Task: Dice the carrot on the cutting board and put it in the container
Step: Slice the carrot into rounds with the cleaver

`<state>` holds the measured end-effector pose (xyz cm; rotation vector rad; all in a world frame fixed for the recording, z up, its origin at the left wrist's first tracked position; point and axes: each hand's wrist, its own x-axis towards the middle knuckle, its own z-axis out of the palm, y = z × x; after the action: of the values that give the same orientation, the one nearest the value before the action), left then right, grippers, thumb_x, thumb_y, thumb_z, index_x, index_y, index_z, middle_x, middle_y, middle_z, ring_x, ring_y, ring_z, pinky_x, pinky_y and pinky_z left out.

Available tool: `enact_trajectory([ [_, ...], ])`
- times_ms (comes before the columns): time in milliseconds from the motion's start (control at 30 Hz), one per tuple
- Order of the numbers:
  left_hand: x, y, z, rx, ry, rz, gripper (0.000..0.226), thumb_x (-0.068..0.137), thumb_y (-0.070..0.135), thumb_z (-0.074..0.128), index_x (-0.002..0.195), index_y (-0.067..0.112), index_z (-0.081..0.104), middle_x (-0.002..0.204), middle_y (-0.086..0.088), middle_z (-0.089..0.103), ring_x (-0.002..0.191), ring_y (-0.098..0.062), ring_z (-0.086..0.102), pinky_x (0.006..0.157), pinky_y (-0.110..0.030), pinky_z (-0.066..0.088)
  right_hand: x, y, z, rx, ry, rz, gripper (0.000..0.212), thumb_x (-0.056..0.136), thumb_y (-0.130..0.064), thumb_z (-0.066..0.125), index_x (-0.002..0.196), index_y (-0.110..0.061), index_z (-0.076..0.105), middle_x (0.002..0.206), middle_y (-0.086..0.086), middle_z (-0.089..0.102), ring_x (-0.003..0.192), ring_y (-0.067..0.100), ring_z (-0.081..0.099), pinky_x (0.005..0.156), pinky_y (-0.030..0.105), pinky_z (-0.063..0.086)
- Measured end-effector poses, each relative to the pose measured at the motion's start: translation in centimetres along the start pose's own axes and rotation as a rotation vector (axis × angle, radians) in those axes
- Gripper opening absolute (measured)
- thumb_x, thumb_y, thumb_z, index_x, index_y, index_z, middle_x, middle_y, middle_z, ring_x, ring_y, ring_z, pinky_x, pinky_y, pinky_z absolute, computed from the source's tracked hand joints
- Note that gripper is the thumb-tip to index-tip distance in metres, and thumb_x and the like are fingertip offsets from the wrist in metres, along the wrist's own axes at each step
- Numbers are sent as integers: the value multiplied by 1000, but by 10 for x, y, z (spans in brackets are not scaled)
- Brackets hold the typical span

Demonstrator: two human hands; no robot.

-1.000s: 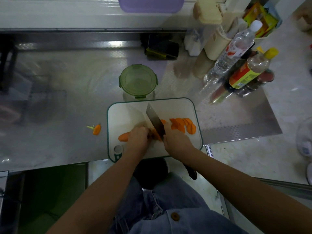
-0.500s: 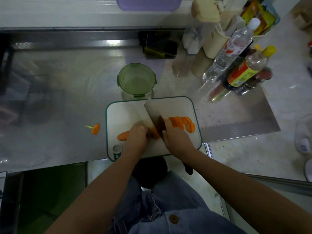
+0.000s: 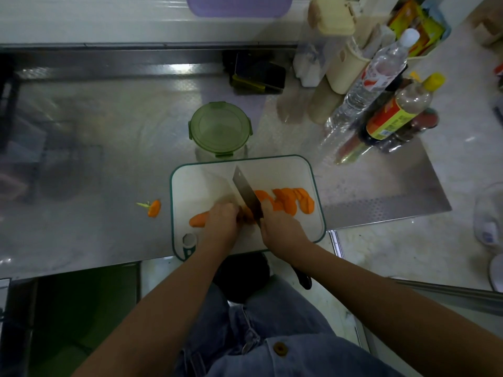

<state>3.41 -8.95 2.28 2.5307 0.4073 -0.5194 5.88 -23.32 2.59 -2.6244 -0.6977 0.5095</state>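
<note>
Left hand [image 3: 221, 223] holds the carrot [image 3: 197, 220] with curled fingers [image 3: 231, 210]; right hand [image 3: 281, 229] grips the knife [image 3: 246, 193] beside slices [image 3: 294, 201]. Beyond the fingers, the lidded container [image 3: 220, 129] hides its contents.

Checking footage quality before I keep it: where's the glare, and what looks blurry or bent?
Head view: glare streaks the steel counter behind the container; its left side is soft; the water bottle leans from wide-angle distortion; the carrot and knife read clearly.
</note>
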Motion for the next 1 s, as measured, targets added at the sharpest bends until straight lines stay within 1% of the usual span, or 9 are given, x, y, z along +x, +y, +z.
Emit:
enact_trajectory([
  [67, -1, 1, -2, -16, 15, 22, 21, 93, 16, 51, 103, 15, 70, 107, -9, 63, 98, -27, 58, 85, -33, 41, 5, 1, 6, 8, 3, 12, 58, 92, -13, 48, 145, -10, 25, 111, 13, 57, 89, 27, 59, 63, 35, 47],
  [200, -7, 2, -4, -66, 50, 64, 24, 93, 12, 51, 103, 20, 72, 108, -9, 65, 99, -26, 57, 85, -28, 36, 9, -3, 16, -46, 52, 20, 43, 91, -10, 48, 133, -8, 39, 101, 12, 58, 85, 26, 59, 66, 39, 50],
  [267, -8, 2, -4, -98, 82, 79, 25, 91, 11, 53, 102, 21, 73, 108, -8, 66, 99, -26, 57, 84, -27, 35, 9, -1, 19, -49, 71, 29, 47, 93, -12, 48, 138, -8, 35, 101, 12, 59, 84, 26, 59, 64, 37, 49],
  [367, -10, 2, -3, -89, 88, 90, 25, 91, 11, 53, 100, 22, 74, 102, -7, 66, 96, -26, 58, 81, -26, 35, 10, 4, 18, -35, 86, 28, 49, 96, -19, 44, 142, -8, 31, 102, 14, 61, 85, 27, 59, 61, 32, 40],
  [467, -10, 3, -2, -98, 99, 69, 20, 90, 12, 55, 98, 15, 73, 98, -11, 66, 95, -29, 58, 81, -30, 37, 10, 3, 10, -44, 84, 29, 45, 98, -20, 42, 140, -9, 32, 99, 12, 62, 81, 24, 59, 58, 31, 37],
  [633, -4, 2, 2, -75, 60, -3, 15, 90, 16, 57, 91, 13, 72, 97, -11, 61, 90, -26, 57, 78, -30, 38, 0, -3, -10, -21, 69, -20, 36, 98, -16, 42, 132, -7, 39, 93, 10, 63, 75, 26, 61, 58, 38, 47],
  [733, -4, 1, 2, -83, 60, -2, 16, 90, 16, 57, 90, 14, 73, 91, -5, 55, 84, -21, 52, 75, -25, 34, -1, -5, -13, -48, 44, -27, 33, 98, -16, 41, 130, -6, 39, 91, 11, 62, 74, 25, 59, 55, 32, 38],
  [900, -3, 0, 3, -81, 75, 9, 18, 89, 14, 56, 93, 14, 74, 99, -11, 61, 91, -26, 57, 81, -30, 40, -2, -9, -6, -97, 27, -23, 45, 98, -20, 40, 141, -8, 29, 99, 11, 62, 82, 27, 60, 56, 31, 36],
  [1000, -3, -1, 3, -99, 74, 9, 18, 89, 12, 56, 92, 14, 74, 99, -10, 61, 91, -25, 57, 79, -28, 39, -2, -8, -4, -111, 59, -2, 43, 98, -18, 40, 139, -9, 32, 99, 11, 62, 82, 26, 59, 57, 28, 35],
])
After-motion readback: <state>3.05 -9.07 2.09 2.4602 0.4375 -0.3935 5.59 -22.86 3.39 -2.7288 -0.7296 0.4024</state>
